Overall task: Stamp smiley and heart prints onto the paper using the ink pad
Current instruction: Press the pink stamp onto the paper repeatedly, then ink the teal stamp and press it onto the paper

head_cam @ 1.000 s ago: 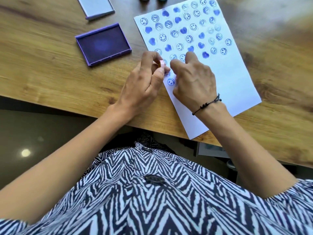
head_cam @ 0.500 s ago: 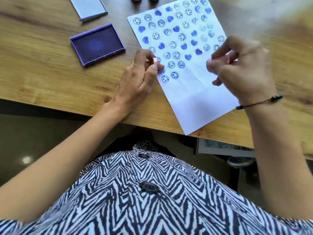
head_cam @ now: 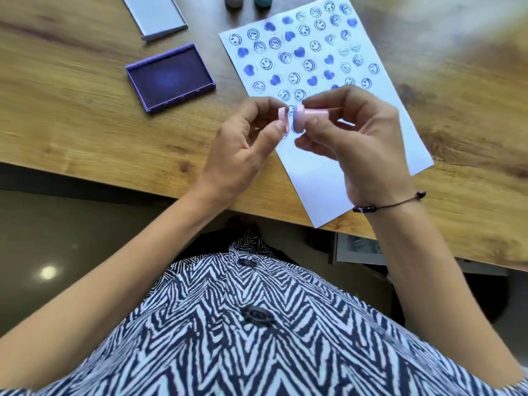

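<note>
A white paper (head_cam: 320, 178) lies on the wooden table (head_cam: 71, 115), covered in its upper half with several blue smiley and heart prints. The open purple ink pad (head_cam: 170, 77) sits to its left. My right hand (head_cam: 357, 144) pinches a small pink stamp (head_cam: 310, 115) above the paper's lower part. My left hand (head_cam: 243, 147) pinches a small pink cap-like piece (head_cam: 283, 117) a finger's width left of the stamp. Both pieces are held in the air, facing each other.
The ink pad's lid (head_cam: 155, 15) lies at the far left of the table. Two small dark bottles (head_cam: 247, 0) stand at the top edge. The table's near edge runs just below my wrists.
My right hand lifted off the paper, swung out to the right, then came back to the middle holding the pink stamp. My left hand rose off the paper with its pink piece.
</note>
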Demonstrator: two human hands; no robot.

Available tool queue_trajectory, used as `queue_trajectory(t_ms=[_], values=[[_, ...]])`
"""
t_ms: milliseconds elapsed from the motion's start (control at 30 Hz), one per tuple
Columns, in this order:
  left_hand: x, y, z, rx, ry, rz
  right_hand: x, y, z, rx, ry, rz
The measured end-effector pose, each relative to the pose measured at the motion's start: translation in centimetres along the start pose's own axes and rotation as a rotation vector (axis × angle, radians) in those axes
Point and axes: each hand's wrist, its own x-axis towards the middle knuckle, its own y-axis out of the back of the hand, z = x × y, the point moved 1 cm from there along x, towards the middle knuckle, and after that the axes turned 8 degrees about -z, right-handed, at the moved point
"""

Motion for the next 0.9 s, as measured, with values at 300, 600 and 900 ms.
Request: queue_trajectory(t_ms=[300, 600, 900], values=[[-0.1, -0.3, 1.4, -0.108, 0.006, -0.027, -0.5, 0.0, -0.2, -0.089, 0.085, 0.024], [1.7, 0.6, 2.4, -0.064, 0.058, 0.029, 1.8, -0.3, -1.1, -0.193, 0.121, -0.027], [2.8, 2.5, -0.1, -0.057, 0.199, 0.292, 18.7, 1.7, -3.7, -1.165, 0.232, 0.193]])
